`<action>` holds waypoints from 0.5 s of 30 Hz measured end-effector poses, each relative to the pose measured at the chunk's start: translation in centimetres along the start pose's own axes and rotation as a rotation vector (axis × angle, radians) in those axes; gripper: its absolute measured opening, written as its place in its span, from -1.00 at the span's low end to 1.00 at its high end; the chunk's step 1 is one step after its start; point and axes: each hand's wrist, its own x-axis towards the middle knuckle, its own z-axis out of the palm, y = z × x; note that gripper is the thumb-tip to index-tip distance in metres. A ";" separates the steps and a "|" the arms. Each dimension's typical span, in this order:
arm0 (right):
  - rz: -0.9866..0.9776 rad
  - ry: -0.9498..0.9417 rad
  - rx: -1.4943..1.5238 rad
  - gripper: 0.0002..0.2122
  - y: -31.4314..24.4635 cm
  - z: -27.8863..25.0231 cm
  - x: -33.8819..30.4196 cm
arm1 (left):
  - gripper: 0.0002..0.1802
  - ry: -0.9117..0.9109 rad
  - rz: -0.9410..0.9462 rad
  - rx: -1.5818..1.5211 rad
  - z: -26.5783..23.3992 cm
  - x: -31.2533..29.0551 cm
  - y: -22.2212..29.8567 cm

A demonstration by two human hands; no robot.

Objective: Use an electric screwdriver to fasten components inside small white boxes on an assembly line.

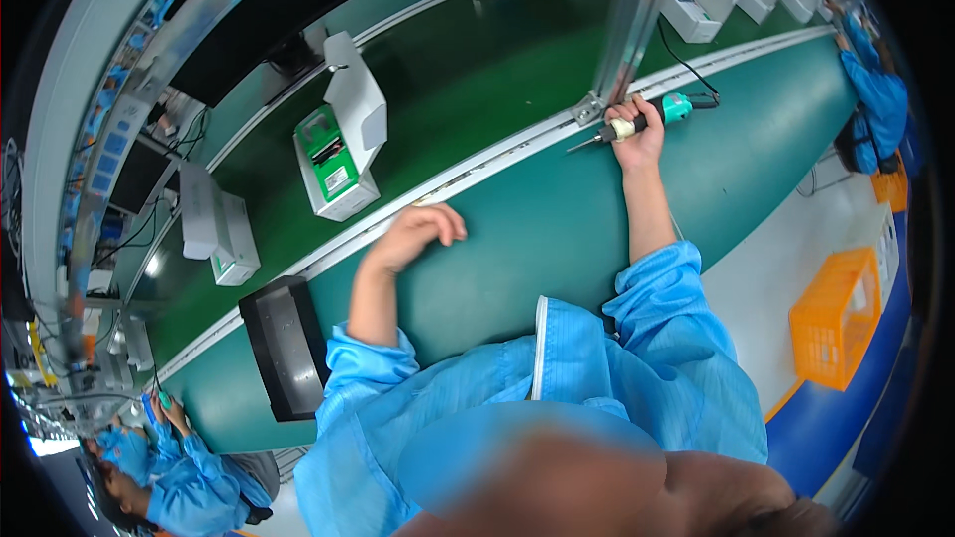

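Note:
My right hand (637, 131) is wrapped round an electric screwdriver (676, 107) near the far edge of the green work table (517, 278). Its body is green and black with a cream-coloured nose, and the thin metal bit points left. A black cord runs from its back end. Over the table's middle left hovers my left hand (418, 236), its fingers curled in loosely, with nothing visible in them. Beyond that hand, on the dark green conveyor belt (477, 70), stands an opened white box (348, 201) with a green insert and small dark items inside.
A black tray (288, 348) lies left of my left arm. Another opened white box (234, 239) sits farther left on the belt. A metal post (632, 20) rises by the screwdriver. An orange crate (836, 318) is at right. People in blue work at both ends.

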 end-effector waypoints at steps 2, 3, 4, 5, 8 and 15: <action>0.022 0.021 0.013 -0.85 0.0 0.1 0.0 | -0.80 0.065 0.012 0.065 2.4 1.3 -2.3; 0.032 -0.017 0.024 -0.85 0.1 0.0 0.1 | -0.80 0.094 0.061 0.130 2.4 1.8 -2.8; 0.058 -0.039 0.047 -0.85 -0.4 -0.6 0.4 | -0.80 0.107 0.110 0.182 2.8 2.7 -3.4; -0.002 0.022 -0.003 -0.84 -0.5 -0.9 0.4 | -0.81 0.145 0.119 0.134 3.2 3.4 -3.4; -0.045 -0.007 -0.035 -0.84 -0.2 -1.3 0.6 | -0.82 0.338 0.291 0.210 1.8 4.1 -4.8; -0.062 0.031 -0.127 -0.85 0.1 0.1 -0.2 | -0.81 0.850 0.264 0.211 -7.5 2.1 -9.0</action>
